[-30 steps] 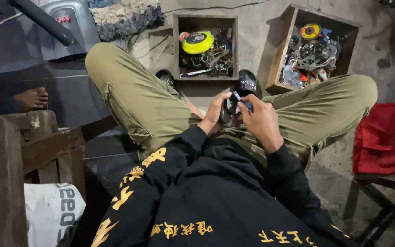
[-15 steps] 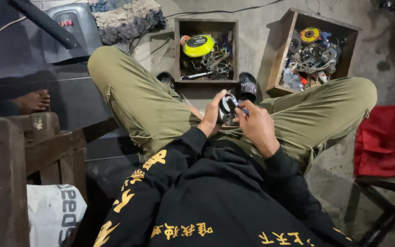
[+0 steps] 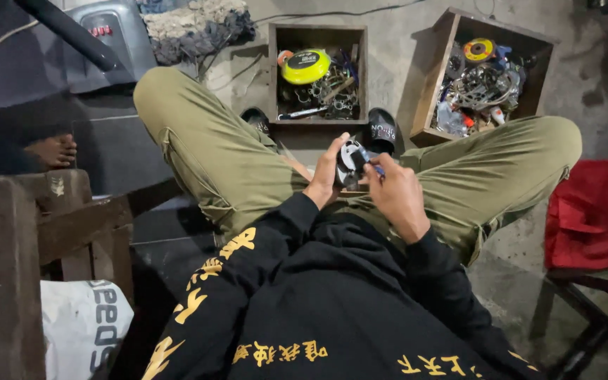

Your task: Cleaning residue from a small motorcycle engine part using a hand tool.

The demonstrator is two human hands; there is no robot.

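Observation:
I sit with knees spread in olive trousers and a black top with yellow characters. My left hand (image 3: 326, 174) grips a small dark and silver metal part (image 3: 350, 159) between my knees. My right hand (image 3: 392, 191) is closed on a thin tool with a blue handle (image 3: 374, 167), its tip against the part. Most of the part is hidden by my fingers.
Two open wooden boxes stand on the concrete floor ahead: one (image 3: 318, 32) with a yellow disc and metal tools, one (image 3: 439, 84) with mixed metal parts. Black sandals (image 3: 383, 130) lie between. A wooden bench (image 3: 51, 225) is left, a red cloth on a stool (image 3: 596, 214) right. Another person's bare foot (image 3: 52, 150) shows at far left.
Both hands with the part have drifted slightly left and nearer my body; the left hand has turned the part. The view shifted a little.

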